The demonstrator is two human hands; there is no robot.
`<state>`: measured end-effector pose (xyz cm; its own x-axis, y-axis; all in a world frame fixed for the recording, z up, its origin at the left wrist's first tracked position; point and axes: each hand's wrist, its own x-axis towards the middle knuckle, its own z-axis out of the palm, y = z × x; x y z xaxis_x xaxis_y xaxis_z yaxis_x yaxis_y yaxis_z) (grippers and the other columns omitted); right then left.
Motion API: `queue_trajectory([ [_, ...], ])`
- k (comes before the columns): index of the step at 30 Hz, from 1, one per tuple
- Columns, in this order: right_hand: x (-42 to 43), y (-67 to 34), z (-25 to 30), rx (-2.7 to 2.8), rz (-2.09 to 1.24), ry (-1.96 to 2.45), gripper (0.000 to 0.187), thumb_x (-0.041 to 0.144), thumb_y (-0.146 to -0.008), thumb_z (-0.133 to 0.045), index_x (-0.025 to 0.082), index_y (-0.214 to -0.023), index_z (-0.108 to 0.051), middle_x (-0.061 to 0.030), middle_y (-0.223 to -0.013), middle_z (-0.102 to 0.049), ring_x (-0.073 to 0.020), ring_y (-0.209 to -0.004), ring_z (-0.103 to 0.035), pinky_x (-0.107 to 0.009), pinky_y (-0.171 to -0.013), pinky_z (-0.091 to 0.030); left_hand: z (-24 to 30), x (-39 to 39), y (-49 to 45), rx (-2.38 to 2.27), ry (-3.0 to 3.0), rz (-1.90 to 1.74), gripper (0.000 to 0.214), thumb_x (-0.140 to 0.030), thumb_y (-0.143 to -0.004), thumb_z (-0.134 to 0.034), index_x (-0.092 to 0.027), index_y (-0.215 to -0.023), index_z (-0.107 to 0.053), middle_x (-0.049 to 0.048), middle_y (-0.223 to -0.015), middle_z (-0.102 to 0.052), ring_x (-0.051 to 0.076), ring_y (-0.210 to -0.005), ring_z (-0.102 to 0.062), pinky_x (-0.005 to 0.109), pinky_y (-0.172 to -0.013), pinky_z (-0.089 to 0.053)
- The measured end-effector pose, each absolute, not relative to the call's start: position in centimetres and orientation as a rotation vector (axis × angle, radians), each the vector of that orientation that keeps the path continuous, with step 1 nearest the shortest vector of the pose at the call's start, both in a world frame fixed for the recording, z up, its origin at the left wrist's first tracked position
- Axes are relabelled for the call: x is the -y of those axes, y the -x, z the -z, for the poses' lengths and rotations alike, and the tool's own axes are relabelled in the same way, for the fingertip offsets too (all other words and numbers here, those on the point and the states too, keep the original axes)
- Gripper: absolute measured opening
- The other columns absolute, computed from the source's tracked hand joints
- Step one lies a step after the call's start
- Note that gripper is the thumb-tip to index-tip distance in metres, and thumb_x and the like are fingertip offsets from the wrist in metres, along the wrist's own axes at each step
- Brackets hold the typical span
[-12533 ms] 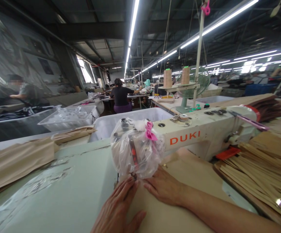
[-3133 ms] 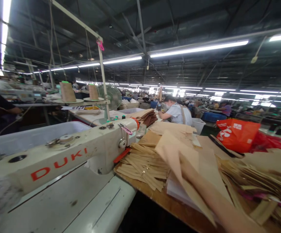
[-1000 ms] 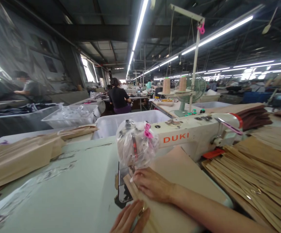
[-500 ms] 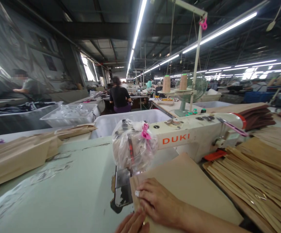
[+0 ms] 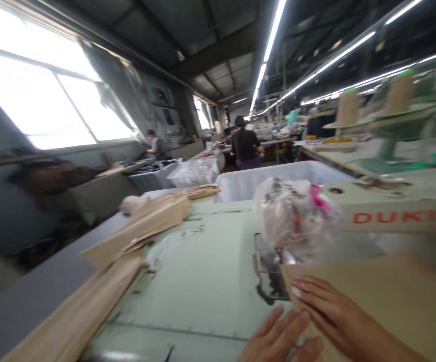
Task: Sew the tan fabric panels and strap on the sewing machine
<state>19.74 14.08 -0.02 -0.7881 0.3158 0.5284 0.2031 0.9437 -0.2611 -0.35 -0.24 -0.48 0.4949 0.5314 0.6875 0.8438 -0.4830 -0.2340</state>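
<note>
A tan fabric piece (image 5: 376,291) lies on the pale green sewing table (image 5: 202,281), just in front of the white DUKI sewing machine (image 5: 395,213). The machine's head is wrapped in clear plastic (image 5: 296,216) tied with a pink bow. My right hand (image 5: 334,314) lies flat on the left part of the fabric, fingers stretched out toward its left edge. My left hand (image 5: 281,339) rests flat beside it at the fabric's near left edge, fingers extended. The metal needle plate (image 5: 270,271) sits just left of the fabric. The picture is blurred by motion.
Stacks of tan fabric pieces (image 5: 142,226) lie along the table's left side. White plastic bins (image 5: 274,178) stand behind the table. Thread cones (image 5: 348,108) sit on a stand at the right. A person in black (image 5: 245,146) sits farther back, another (image 5: 155,146) by the windows.
The view has swung to the left, so the machine and fabric now sit at the right. Both hands stay flat on the fabric's left edge, which lies a little in front of the needle.
</note>
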Motion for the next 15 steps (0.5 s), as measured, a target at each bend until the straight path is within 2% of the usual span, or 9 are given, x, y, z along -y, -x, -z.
queue_trajectory([
  [1,-14.9,-19.7,1.5,2.482,-0.208,0.339,0.04,0.028,-0.093,-0.063,0.03,-0.134,-0.065,-0.0016,-0.137,-0.062,-0.0206,-0.127,-0.06,-0.028,-0.107,-0.05,0.2,1.2,1.9,1.227,2.104,0.784,0.019,-0.035,-0.1,-0.057,-0.029,-0.117,-0.064,-0.0032,-0.123,-0.072,0.011,-0.125,-0.061,0.029,-0.117,-0.039],
  [3,-16.4,-19.3,4.3,2.455,-0.152,0.297,0.045,0.031,-0.092,-0.064,0.032,-0.137,-0.063,-0.0009,-0.14,-0.06,-0.0233,-0.126,-0.061,-0.029,-0.102,-0.054,-0.9,4.2,6.6,1.646,1.918,0.61,0.031,-0.052,-0.098,-0.052,-0.035,-0.123,-0.06,-0.0047,-0.126,-0.07,0.012,-0.122,-0.062,0.026,-0.111,-0.045],
  [4,-16.9,-19.2,5.3,2.455,-0.14,0.29,0.047,0.031,-0.092,-0.064,0.033,-0.138,-0.062,-0.0006,-0.142,-0.058,-0.0248,-0.126,-0.061,-0.031,-0.101,-0.056,-1.9,6.3,9.4,1.828,1.754,0.561,0.034,-0.054,-0.099,-0.047,-0.033,-0.124,-0.06,-0.0006,-0.125,-0.07,0.016,-0.12,-0.063,0.03,-0.108,-0.049],
  [7,-17.2,-19.1,6.1,2.456,-0.129,0.302,0.045,0.031,-0.092,-0.061,0.033,-0.137,-0.062,-0.0012,-0.142,-0.057,-0.0279,-0.124,-0.061,-0.034,-0.097,-0.059,-5.5,13.0,18.8,2.226,1.263,0.477,0.033,-0.041,-0.1,-0.046,-0.02,-0.118,-0.062,0.0142,-0.123,-0.066,0.029,-0.118,-0.062,0.048,-0.106,-0.049],
  [9,-16.9,-19.2,5.5,2.447,-0.124,0.318,0.043,0.032,-0.092,-0.06,0.033,-0.135,-0.065,-0.0019,-0.139,-0.059,-0.0285,-0.122,-0.063,-0.035,-0.096,-0.06,-7.5,16.3,24.7,2.45,1.0,0.397,0.028,-0.039,-0.094,-0.055,-0.016,-0.108,-0.065,0.0154,-0.112,-0.067,0.034,-0.111,-0.064,0.055,-0.103,-0.047],
  [10,-16.8,-19.1,5.1,2.435,-0.127,0.323,0.041,0.033,-0.093,-0.06,0.033,-0.134,-0.066,-0.0022,-0.138,-0.06,-0.0286,-0.121,-0.064,-0.035,-0.095,-0.06,-8.2,17.3,27.0,2.551,0.92,0.354,0.024,-0.036,-0.093,-0.059,-0.015,-0.102,-0.066,0.0132,-0.105,-0.068,0.032,-0.104,-0.067,0.054,-0.099,-0.049],
  [12,-16.6,-19.0,4.5,2.421,-0.133,0.318,0.04,0.034,-0.093,-0.06,0.033,-0.132,-0.067,-0.0023,-0.136,-0.062,-0.0284,-0.12,-0.064,-0.035,-0.095,-0.06,-9.0,18.4,30.1,2.726,0.903,0.268,0.021,-0.034,-0.094,-0.064,-0.015,-0.099,-0.067,0.0056,-0.098,-0.07,0.023,-0.091,-0.069,0.044,-0.088,-0.055],
  [15,-16.5,-18.8,3.9,2.413,-0.115,0.313,0.04,0.034,-0.092,-0.062,0.033,-0.132,-0.067,-0.0018,-0.136,-0.062,-0.0271,-0.12,-0.064,-0.033,-0.096,-0.06,-9.0,18.1,31.5,2.838,0.957,0.141,0.024,-0.038,-0.095,-0.066,-0.015,-0.102,-0.066,0.0025,-0.098,-0.07,0.019,-0.092,-0.068,0.04,-0.086,-0.055],
])
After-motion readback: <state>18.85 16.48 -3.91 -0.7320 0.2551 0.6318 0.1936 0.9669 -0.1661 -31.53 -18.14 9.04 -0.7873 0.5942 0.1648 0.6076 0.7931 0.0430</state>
